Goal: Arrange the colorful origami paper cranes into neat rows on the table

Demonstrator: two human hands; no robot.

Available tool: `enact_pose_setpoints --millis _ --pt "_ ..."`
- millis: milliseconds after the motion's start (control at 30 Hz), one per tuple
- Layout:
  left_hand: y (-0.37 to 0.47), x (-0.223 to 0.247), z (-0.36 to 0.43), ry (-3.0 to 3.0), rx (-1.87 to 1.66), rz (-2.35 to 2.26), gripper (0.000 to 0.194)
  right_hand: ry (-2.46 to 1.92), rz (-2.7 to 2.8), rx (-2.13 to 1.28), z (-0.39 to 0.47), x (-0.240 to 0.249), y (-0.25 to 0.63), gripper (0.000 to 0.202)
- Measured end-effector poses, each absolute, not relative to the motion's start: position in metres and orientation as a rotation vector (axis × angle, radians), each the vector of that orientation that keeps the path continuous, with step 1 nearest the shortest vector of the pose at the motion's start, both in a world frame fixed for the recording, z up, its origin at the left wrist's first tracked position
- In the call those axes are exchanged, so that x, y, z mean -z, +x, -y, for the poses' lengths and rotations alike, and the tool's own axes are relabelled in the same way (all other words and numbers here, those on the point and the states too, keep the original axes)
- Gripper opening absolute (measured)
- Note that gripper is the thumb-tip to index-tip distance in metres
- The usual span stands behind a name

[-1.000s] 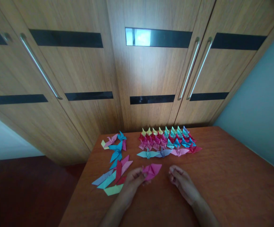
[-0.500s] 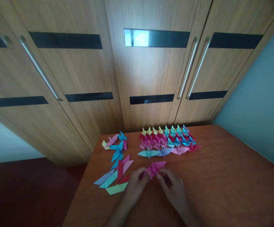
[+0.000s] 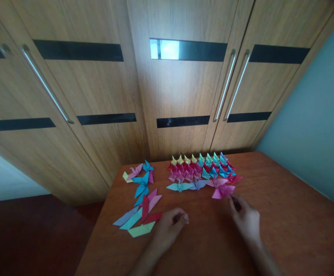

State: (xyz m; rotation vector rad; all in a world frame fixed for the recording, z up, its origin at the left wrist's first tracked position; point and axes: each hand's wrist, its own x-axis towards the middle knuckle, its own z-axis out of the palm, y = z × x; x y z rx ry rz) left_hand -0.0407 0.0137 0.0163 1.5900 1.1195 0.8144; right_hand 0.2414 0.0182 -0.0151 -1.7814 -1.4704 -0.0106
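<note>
A magenta paper crane (image 3: 223, 191) is at the fingertips of my right hand (image 3: 246, 218), just in front of a pale pink crane (image 3: 217, 182) in the front row. The fingers of that hand are pinched at the crane's right wing. My left hand (image 3: 171, 226) is over the table, thumb and fingers curled together, with nothing visible between them. It is right beside a red folded piece (image 3: 153, 217) and a light green folded strip (image 3: 142, 229). A teal crane (image 3: 180, 186) and a lavender crane (image 3: 198, 184) lie in the same front row.
Behind are tight rows of small cranes, including yellow ones (image 3: 180, 160). Blue cranes (image 3: 142, 184) and folded strips (image 3: 131, 219) lie on the left of the brown table (image 3: 288, 207). A wooden wardrobe (image 3: 181, 84) stands against the table's back edge.
The magenta crane has gone from between both hands to the right, beside the front row, with my right hand. My left hand has let go of it and moved slightly down.
</note>
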Motion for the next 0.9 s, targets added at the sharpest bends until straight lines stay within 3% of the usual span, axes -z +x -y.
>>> enact_pose_setpoints --millis 200,400,900 --pt "-0.041 -0.02 -0.012 1.616 -0.806 -1.131 0.023 -2.112 1.495 0.242 -0.03 0.025 0.295 0.036" --pt "-0.042 -0.014 -0.013 1.63 -0.824 -1.131 0.021 -2.21 1.601 0.199 -0.04 0.026 0.298 0.029" --pt "-0.042 -0.016 -0.014 1.646 -0.816 -1.142 0.02 -2.388 1.537 0.117 -0.054 0.02 0.288 0.035"
